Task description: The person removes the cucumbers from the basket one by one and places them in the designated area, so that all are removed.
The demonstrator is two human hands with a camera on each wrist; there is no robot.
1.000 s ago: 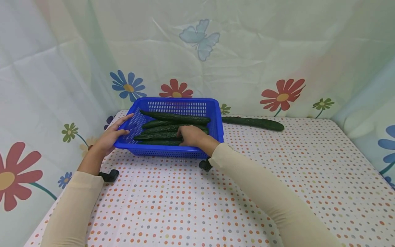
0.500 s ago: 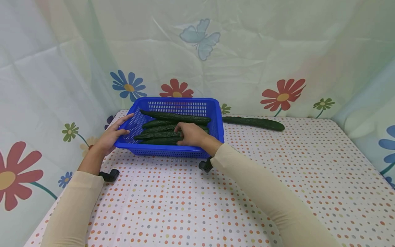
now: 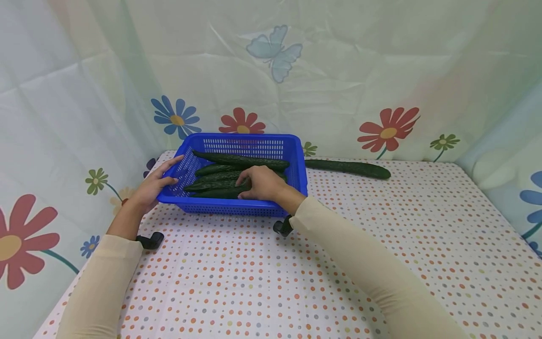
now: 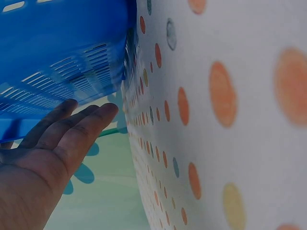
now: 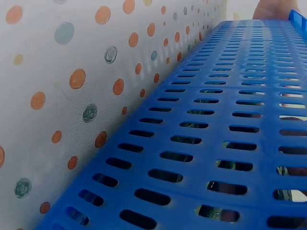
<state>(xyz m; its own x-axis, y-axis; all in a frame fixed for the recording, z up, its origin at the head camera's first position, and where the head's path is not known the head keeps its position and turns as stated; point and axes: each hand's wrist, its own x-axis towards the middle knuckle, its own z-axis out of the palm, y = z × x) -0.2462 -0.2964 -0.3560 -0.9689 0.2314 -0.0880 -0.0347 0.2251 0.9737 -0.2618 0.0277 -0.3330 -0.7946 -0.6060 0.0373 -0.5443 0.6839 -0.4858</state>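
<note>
While the blue basket (image 3: 211, 202) is sitting between 11 and 12 o'clock from the person, on the dotted tablecloth (image 3: 254, 282), several dark green cucumbers are lying in it, mostly lengthwise from 9 to 3 o'clock. At the basket's 9 o'clock side, the left hand (image 3: 152, 186) is gripping the wall across its rim, thumb coming over the top, fingers lying along the outside. At about 4 o'clock within the basket, the right hand (image 3: 264, 183) is bending its thumb and fingers around the front cucumber (image 3: 220, 193); how firmly it is pressing, I cannot tell. The back cucumber (image 3: 241, 161) is lying along the 12 o'clock wall, and the lone cucumber (image 3: 347, 168) is resting outside, at about 1 o'clock from the person; whether its near end is touching the basket, the basket is hiding.

Judging by looks, each cucumber is promising a moderate weight, a firm body that could snap if bent, and a bumpy skin giving fair friction unless wet. Mid-length is offering the best balance, thumb on the 6 o'clock side and fingers on the 12, since the narrow ends are leaving the rest sagging. The slotted plastic is looking light and slightly springy, so its rim is suiting a steadying hold.
</note>
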